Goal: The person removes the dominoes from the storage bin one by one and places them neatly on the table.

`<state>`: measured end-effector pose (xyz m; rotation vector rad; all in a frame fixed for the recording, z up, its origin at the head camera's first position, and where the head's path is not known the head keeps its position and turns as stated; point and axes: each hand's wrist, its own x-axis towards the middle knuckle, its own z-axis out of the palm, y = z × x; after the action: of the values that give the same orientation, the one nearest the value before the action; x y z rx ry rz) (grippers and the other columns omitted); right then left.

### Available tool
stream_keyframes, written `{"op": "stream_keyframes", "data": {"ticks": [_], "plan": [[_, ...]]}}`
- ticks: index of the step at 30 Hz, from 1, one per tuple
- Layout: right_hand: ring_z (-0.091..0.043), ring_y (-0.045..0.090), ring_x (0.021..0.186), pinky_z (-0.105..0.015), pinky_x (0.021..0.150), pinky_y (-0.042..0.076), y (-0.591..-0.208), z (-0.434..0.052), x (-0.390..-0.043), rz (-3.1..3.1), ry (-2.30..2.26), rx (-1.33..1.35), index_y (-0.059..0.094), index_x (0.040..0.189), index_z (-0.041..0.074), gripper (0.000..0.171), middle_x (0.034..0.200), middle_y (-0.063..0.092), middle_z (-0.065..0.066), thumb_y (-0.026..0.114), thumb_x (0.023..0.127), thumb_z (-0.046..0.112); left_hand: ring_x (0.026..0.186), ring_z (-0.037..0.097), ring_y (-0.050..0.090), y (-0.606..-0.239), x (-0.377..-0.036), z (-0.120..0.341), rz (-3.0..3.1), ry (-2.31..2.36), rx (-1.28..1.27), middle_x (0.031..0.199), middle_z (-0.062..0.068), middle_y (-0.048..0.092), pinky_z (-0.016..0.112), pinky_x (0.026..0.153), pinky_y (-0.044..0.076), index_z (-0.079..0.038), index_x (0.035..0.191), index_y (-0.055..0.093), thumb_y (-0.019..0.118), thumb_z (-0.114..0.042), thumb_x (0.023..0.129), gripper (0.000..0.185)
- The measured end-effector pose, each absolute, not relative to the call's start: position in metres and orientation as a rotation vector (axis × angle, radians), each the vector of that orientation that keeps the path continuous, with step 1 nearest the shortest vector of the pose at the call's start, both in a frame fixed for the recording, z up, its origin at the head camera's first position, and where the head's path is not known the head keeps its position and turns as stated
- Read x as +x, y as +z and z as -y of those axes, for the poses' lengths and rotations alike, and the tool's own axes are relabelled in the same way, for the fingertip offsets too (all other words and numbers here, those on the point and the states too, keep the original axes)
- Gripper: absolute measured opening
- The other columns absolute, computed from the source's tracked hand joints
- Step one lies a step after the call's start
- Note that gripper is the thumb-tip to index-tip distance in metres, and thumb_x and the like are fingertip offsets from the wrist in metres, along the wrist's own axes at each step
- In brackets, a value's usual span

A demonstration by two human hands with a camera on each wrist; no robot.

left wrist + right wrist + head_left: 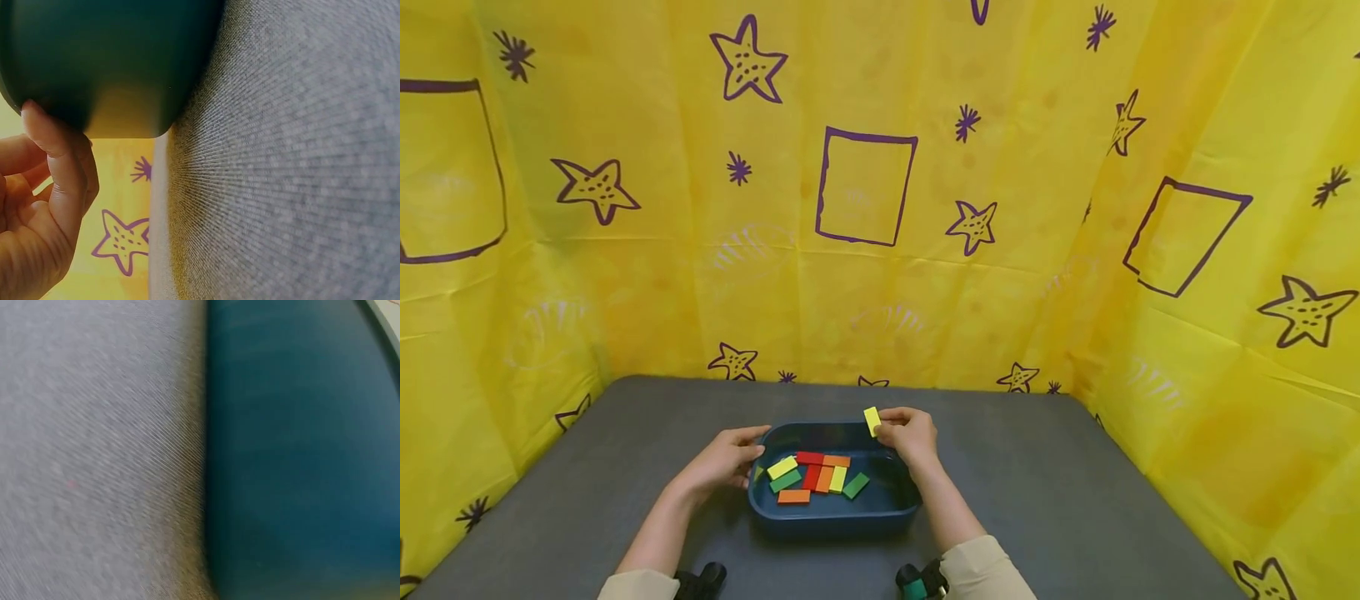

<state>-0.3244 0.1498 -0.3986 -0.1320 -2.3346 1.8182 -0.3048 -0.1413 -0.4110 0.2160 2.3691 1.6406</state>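
Note:
A dark blue rectangular tub [835, 527] with rounded corners holds several small blocks in red, orange [793, 497], yellow and green [856, 486]. Above its far right rim, my right hand [910, 433] pinches a yellow block [872, 422] between thumb and fingers, tilted on end. My left hand [726, 458] holds the tub's left end, with fingertips at the rim. The left wrist view shows the bent fingers [65, 169] against the tub's outer wall [125, 69]. Only the tub's side [300, 450] and the tabletop appear in the right wrist view; the hand is outside it.
The tub stands on a dark grey cloth-covered table [1022, 467]. Yellow curtains [865, 317] with purple stars and squares enclose the table at the back and both sides. Black wrist-worn devices [700, 581] show below both cuffs.

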Motion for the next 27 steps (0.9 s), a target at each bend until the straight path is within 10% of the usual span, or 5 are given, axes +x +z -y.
{"op": "stream_keyframes", "data": {"ticks": [27], "plan": [[-0.013,0.07,0.075,-0.031,0.078,0.061,-0.411,-0.221,-0.341,1.963,2.087,-0.35,0.062,0.118,-0.018,0.037,0.111,0.062,-0.025,0.069,0.083,-0.008,0.076,0.021,0.058,-0.409,-0.306,0.141,-2.365,1.618,0.201,0.122,0.024,0.056,0.028,0.063,0.054,0.005,0.152,0.029,0.046,-0.011,0.102,0.055]]}}
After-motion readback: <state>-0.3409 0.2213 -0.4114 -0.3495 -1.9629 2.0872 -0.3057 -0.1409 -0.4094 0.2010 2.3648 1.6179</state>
